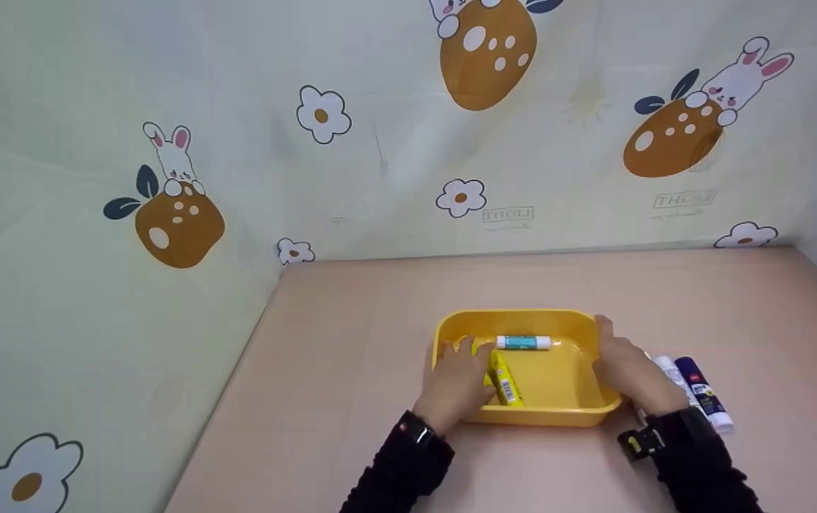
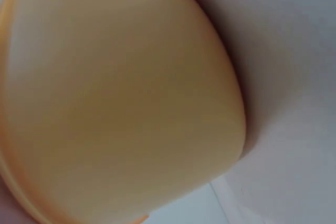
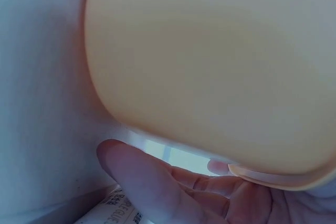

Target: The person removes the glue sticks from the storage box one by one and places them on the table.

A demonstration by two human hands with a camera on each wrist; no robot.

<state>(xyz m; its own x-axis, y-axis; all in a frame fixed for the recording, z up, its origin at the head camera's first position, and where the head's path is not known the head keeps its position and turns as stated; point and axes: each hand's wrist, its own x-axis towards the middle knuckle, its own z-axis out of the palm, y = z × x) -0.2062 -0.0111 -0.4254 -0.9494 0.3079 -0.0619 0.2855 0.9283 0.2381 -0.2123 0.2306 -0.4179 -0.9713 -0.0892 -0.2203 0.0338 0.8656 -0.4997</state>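
Note:
A yellow plastic tray (image 1: 558, 416) sits on the table. My left hand (image 1: 455, 381) reaches over its left wall, with fingers and thumb around a yellow glue stick (image 1: 488, 380) that is mostly hidden beneath it. Right beside that hand lies another yellow glue stick (image 1: 506, 379). Toward the tray's back wall is a white and teal glue stick (image 1: 524, 343). My right hand (image 1: 635, 372) holds the tray's right rim, its fingers reaching over the edge. The left wrist view shows mostly the tray's outer wall (image 2: 126, 93); in the right wrist view my thumb (image 3: 142, 177) stays outside the tray.
To the right of the tray, beside my right wrist, lie a dark blue and white glue stick (image 1: 704, 393) and a white glue stick (image 1: 673, 374), partly covered by my arm. Behind the table (image 1: 351, 342) hangs a curtain (image 1: 387, 164) printed with rabbits and flowers.

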